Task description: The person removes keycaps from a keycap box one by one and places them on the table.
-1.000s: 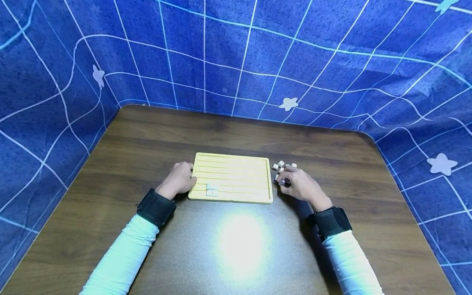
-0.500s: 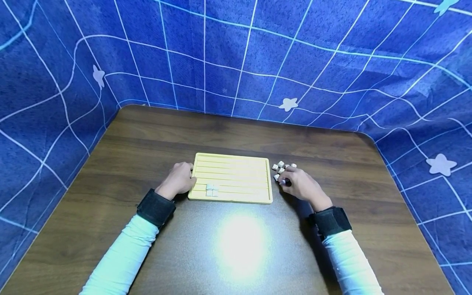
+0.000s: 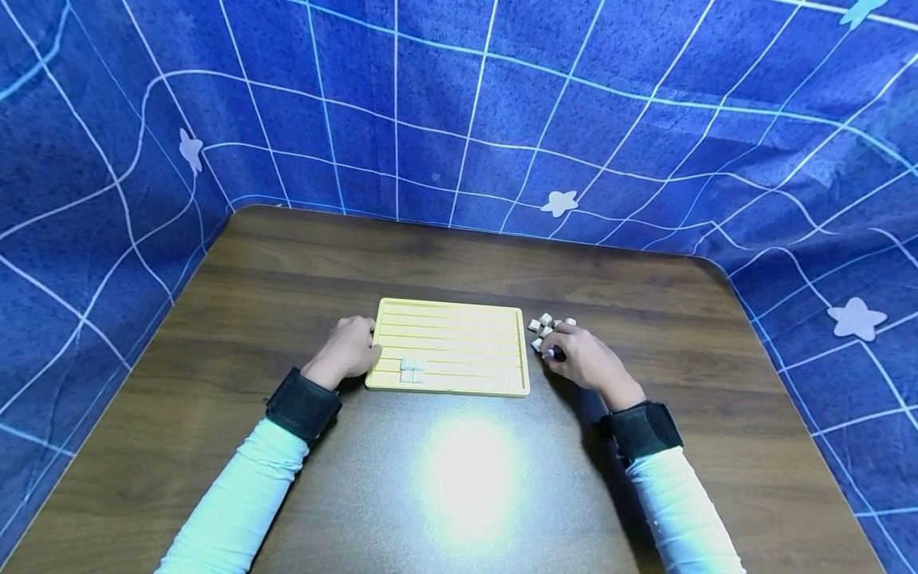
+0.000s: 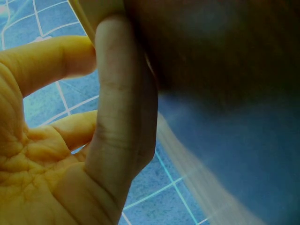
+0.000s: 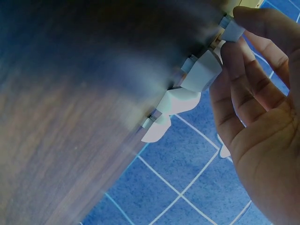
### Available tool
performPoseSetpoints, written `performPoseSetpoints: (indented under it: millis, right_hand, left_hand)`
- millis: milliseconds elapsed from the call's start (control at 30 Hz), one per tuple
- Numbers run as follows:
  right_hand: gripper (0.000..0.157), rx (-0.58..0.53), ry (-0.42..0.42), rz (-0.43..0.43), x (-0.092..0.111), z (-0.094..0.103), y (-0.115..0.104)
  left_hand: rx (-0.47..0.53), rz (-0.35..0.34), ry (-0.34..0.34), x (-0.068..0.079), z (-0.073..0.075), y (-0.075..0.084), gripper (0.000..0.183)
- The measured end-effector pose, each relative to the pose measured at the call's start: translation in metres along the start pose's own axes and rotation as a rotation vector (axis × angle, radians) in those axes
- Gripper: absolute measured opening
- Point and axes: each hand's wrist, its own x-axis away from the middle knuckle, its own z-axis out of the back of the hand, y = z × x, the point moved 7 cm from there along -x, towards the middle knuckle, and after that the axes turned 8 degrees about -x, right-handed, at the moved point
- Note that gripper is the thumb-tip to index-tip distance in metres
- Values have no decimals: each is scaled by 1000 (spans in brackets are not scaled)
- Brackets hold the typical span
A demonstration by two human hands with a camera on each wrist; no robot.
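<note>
A yellow tray point(image 3: 459, 347) with long parallel grooves lies on the table. Several pale keycaps point(image 3: 412, 370) sit together in its lower left rows. At the tray's left edge is my left hand point(image 3: 346, 347), its thumb and index finger holding the edge; in the left wrist view the thumb point(image 4: 117, 93) reaches the tray's rim. Beyond the tray's right side lies a loose cluster of white keycaps point(image 3: 545, 320). My right hand point(image 3: 584, 360) is at this cluster, pinching one keycap point(image 5: 233, 31) between thumb and index finger. Its fingers partly cover the cluster in the head view.
The brown wooden table point(image 3: 459, 255) is bounded at the back and sides by a blue cloth point(image 3: 430, 104) with white grid lines and stars. A bright light reflection falls on the table in front of the tray.
My right fingertips have shifted slightly at the cluster, leaving one keycap beside them more visible. The left hand and the tray stay where they were.
</note>
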Motion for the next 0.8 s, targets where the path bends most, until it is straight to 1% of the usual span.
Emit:
performPoseSetpoints:
  millis: [200, 300, 400, 500, 633, 800]
  right_hand:
    - [19, 22, -9, -33, 1, -1, 1]
    - [20, 22, -9, -36, 1, -2, 0]
    - [20, 14, 0, -30, 1, -1, -5]
    - [19, 13, 15, -16, -3, 2, -14]
    - [19, 4, 26, 49, -12, 1, -31]
    - [18, -49, 22, 135, -26, -4, -53]
  left_hand:
    - [8, 0, 2, 1, -1, -1, 6]
    - [7, -6, 6, 1, -1, -1, 8]
    - [-2, -7, 7, 0, -2, -1, 10]
    - [-4, -1, -1, -1, -3, -2, 9]
    - [-1, 10, -10, -1, -3, -3, 8]
    - [5, 15, -11, -2, -2, -2, 12]
